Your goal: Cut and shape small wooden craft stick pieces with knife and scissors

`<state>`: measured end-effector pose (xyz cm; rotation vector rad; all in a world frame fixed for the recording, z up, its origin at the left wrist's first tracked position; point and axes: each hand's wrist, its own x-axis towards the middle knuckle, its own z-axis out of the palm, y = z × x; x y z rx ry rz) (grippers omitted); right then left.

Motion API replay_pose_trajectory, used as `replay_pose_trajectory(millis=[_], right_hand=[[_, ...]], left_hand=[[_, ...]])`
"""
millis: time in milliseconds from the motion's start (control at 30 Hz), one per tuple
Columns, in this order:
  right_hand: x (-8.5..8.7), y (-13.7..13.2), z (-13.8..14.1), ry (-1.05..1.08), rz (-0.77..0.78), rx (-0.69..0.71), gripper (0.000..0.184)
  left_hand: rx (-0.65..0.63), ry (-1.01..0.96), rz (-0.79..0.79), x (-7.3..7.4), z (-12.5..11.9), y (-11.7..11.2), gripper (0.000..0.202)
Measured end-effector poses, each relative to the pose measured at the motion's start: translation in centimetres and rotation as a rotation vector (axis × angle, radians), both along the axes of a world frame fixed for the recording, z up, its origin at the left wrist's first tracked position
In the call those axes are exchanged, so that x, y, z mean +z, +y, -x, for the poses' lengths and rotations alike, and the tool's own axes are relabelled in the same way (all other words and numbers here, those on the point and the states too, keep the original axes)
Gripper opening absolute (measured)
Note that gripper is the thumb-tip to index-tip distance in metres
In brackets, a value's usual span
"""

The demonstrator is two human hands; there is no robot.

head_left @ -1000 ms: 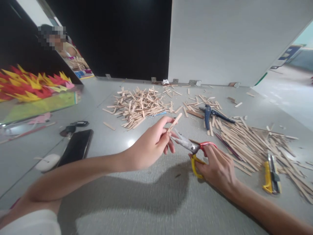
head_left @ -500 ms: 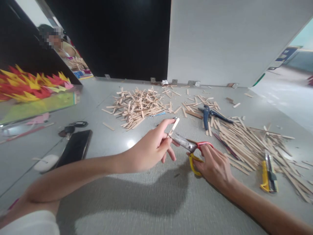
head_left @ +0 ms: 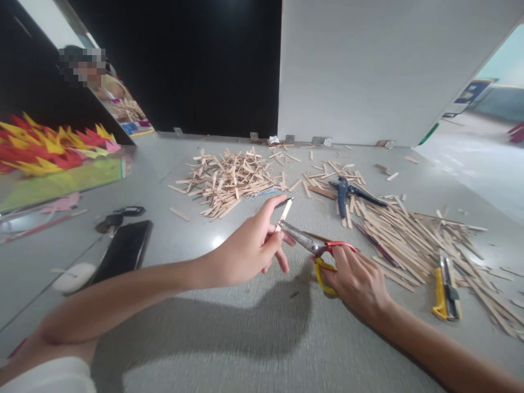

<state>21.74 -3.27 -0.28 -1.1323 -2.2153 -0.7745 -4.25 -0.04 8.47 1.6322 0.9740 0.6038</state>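
Note:
My left hand pinches a short wooden craft stick, which slants upward between thumb and fingers. In my right hand is a pair of scissors with one red and one yellow handle loop. The scissor blades reach left, and their tips touch the stick near my left fingertips. How far the blades are apart is hard to make out. A small dark tip shows by my left index finger; its kind is unclear. Beyond the hands lies a heap of cut craft sticks.
Long wooden sticks spread over the right side, with a blue-handled cutter and a yellow utility knife. On the left lie a phone, keys and folded paper pieces. Upright panels stand behind; a person sits beyond.
The view has shifted slightly. Both hands stay in nearly the same pose, with the scissor blades still at the craft stick.

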Motion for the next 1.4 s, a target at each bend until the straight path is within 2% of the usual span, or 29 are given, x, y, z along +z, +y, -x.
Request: replay_pose_trajectory(millis=[267,400,533,667,833,900,967,1067,1133,1200,1233,1267,1400], right_hand=[[-0.1,-0.2,0.1,-0.009,0.033,-0.003,0.039],[-0.5,-0.2,0.1,0.061,0.144,0.034,0.038],[-0.7,-0.2,0.4,0.246,0.334,0.068,0.033],[-0.6,-0.1,1.0,0.503,0.555,0.026,0.046],[0.2,-0.5,1.5,0.648,0.610,0.029,0.047],[1.0,-1.0,1.9,0.685,0.758,0.063,0.046],[1.9,-1.7,2.4,0.794,0.976,0.115,0.044],[3.1,-2.8,3.3,1.223,1.361,0.265,0.057],[3.5,-3.2,3.7,1.494,1.704,0.400,0.065],[3.5,-3.5,3.8,1.600,1.945,0.516,0.067],[3.4,-3.6,3.8,1.603,1.975,0.565,0.066],[3.2,-3.7,3.7,1.592,1.937,0.606,0.065],[2.6,-4.3,3.3,1.461,1.619,0.635,0.061]], left_hand=[[0.011,-0.049,0.021,-0.8,0.0,0.6,0.070],[-0.004,-0.031,0.072,-0.9,0.0,1.4,0.069],[-0.019,-0.080,0.092,-1.2,-0.1,2.0,0.066],[-0.058,-0.160,0.163,-1.5,-0.3,2.0,0.066],[-0.036,-0.199,0.159,-1.6,-0.5,1.8,0.052],[-0.021,-0.218,0.130,-1.6,-0.5,1.9,0.043],[-0.012,-0.242,0.102,-1.6,-0.5,1.8,0.036],[0.025,-0.270,0.082,-1.2,-0.6,1.5,0.025],[0.054,-0.277,0.082,-0.9,-0.8,1.3,0.018],[0.068,-0.279,0.088,-0.8,-0.9,1.0,0.015],[0.072,-0.281,0.089,-0.8,-0.9,1.0,0.015],[0.074,-0.283,0.087,-0.8,-0.9,0.9,0.015],[0.043,-0.274,0.041,-1.3,-0.7,0.8,0.021]])
